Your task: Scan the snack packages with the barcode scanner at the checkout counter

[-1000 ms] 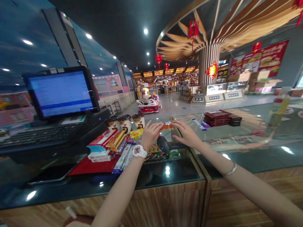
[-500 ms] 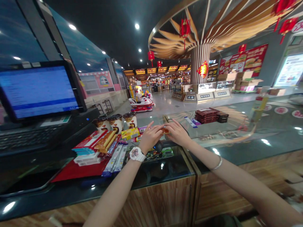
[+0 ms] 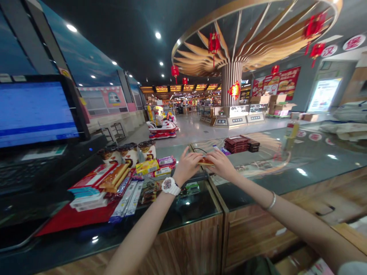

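Note:
Between both hands, above the glass counter, is a small orange-brown packet (image 3: 205, 161). My left hand (image 3: 187, 165), with a white watch on the wrist, grips its left end. At the right end my right hand (image 3: 221, 164) has its fingers wrapped over the packet. Left of the hands lie yellow and purple snack packs (image 3: 147, 167), and golden-brown packets (image 3: 115, 178) rest on a pile of red and white boxes (image 3: 93, 179). Long blue-and-white sachets (image 3: 127, 200) lie beside them. Beyond my right hand sits a stack of dark red packets (image 3: 236, 144).
A monitor (image 3: 37, 112) and a dark keyboard (image 3: 25, 168) stand at the left. Lidded cups (image 3: 128, 154) line the counter's back. A bottle (image 3: 290, 135) stands at the right. Below is a wooden drawer front (image 3: 301, 214) with a black handle.
The view has turned to the right, so the counter goods sit further left. Both hands still hold the orange-brown packet, now more exposed between them.

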`<state>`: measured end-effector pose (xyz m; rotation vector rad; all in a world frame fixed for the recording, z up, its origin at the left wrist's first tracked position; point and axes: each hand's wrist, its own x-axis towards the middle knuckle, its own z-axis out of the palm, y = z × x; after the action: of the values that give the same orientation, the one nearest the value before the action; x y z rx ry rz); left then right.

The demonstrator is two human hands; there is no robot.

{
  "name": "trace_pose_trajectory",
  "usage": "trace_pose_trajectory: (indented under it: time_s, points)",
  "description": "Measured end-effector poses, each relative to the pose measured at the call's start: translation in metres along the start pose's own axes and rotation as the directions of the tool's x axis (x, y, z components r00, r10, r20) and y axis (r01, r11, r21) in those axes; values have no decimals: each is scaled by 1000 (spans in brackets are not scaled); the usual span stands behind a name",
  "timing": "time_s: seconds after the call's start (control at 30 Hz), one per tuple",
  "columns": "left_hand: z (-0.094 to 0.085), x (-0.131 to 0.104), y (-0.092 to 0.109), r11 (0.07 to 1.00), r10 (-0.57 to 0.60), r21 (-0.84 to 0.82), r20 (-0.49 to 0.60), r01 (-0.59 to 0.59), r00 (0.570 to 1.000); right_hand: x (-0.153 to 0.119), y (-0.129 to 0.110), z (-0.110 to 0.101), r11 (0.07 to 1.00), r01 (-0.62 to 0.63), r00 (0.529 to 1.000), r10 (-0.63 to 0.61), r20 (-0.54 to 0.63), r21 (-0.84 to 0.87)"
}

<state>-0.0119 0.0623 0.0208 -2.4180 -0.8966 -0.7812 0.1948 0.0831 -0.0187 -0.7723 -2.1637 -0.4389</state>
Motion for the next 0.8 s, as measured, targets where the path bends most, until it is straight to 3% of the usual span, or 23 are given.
trace_pose_trajectory:
  time_s: [0.23,0.4,0.63,0.8]
  points:
    - [33,44,16,995,86,-46,38,-84,996,-36,35,-25,994,-78,995,82,51,-72]
    - [68,72,36,995,100,-27,64,-98,993,-59,66,-36,983,-154,985,161,58,-98]
    - [120,111,73,999,43,-2,128,-44,991,-87,117,-41,951,-236,961,259,95,-202]
    - [152,137,88,997,-26,-65,185,39,982,-101,156,-38,926,-303,940,329,87,-227]
